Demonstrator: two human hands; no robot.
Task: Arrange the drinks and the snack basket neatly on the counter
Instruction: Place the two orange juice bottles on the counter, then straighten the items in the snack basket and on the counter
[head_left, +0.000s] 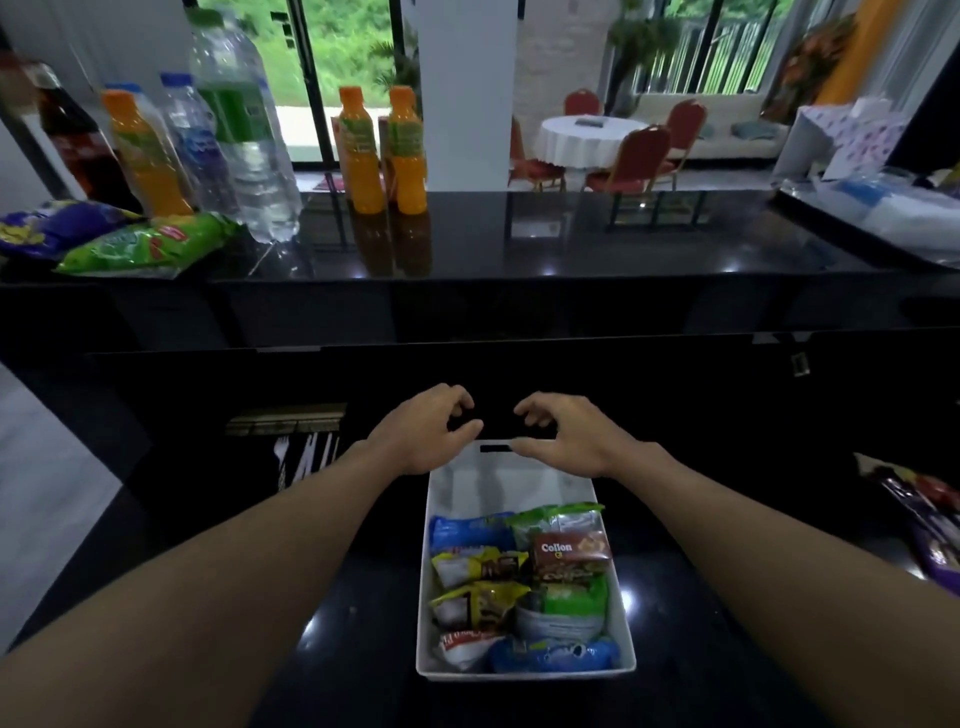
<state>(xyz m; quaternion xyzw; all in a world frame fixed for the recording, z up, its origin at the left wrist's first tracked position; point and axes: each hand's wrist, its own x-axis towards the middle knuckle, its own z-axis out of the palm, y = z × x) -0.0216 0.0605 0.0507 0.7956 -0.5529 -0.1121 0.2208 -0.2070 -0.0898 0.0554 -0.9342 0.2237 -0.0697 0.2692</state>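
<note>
The white plastic box-shaped snack basket sits on the low black worktop, right in front of the person. Its long side runs from near to far. The near half is full of small snack packs. The far half shows bare white floor.

Both hands are out over the far end of the basket. The left hand is above the far left corner and the right hand is above the far right corner. Each is about as close to the basket as the other. The fingers of both hands are bent and spread apart, and they hold nothing. The far wall with its dark handle slot lies just under and between the two thumbs. The right thumb may touch that rim, but it is hard to tell.

I think the next move is to take the basket by its far end or sides and lift it up and away to the high shiny black counter. That counter has a front edge to get over. Two orange juice bottles stand at its far left middle, and the big clear water bottle and the green snack bag fill the left end. The middle to the right has open room.
</note>
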